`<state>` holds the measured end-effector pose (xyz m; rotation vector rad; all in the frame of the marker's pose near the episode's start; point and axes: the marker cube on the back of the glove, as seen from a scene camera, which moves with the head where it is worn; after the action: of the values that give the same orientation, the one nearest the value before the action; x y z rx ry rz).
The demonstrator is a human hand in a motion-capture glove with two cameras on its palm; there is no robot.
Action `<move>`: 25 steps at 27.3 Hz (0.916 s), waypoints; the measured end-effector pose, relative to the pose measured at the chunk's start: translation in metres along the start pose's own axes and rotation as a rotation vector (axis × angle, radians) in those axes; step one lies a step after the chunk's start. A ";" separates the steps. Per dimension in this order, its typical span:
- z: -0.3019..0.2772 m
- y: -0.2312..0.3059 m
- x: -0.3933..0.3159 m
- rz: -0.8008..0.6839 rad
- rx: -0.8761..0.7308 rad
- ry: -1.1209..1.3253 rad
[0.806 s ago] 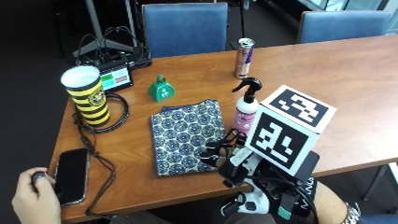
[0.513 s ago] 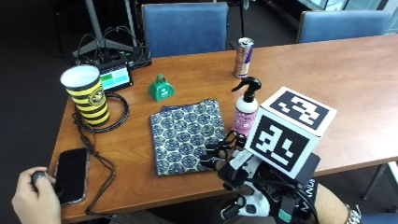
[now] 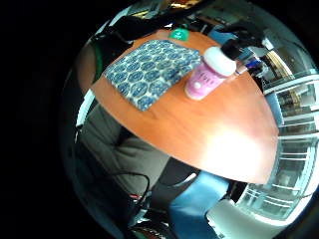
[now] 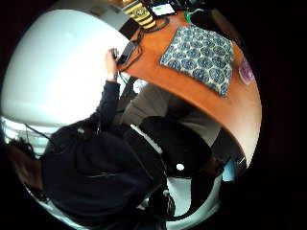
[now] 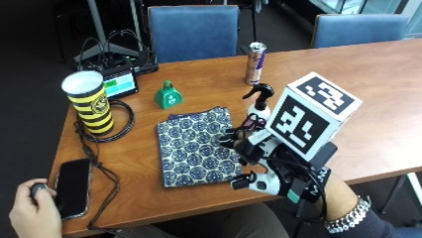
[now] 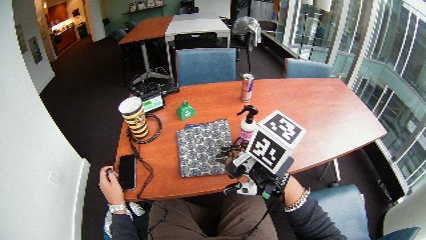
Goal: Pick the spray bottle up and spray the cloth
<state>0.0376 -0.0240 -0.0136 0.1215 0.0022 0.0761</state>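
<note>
Gloved right hand (image 5: 264, 163) hovers above the tabletop's (image 5: 198, 89) near edge — fingers spread, grip released, holding nothing — just beside the cloth (image 5: 196, 146); the bottle (image 5: 258, 104) stands upright beyond it, untouched.

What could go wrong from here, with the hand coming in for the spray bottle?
1. The spray bottle is tall and narrow; the gloved right hand is low by the table edge and might bump it over instead of gripping it.
2. The energy drink can stands just behind the bottle, so an overshoot may topple it.
3. The bottle stands right beside the patterned cloth; a sideways reach might drag the cloth.
</note>
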 end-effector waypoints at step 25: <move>-0.027 -0.082 0.123 0.397 0.539 -0.296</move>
<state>0.1668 -0.0928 -0.0498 0.6711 -0.2992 0.4540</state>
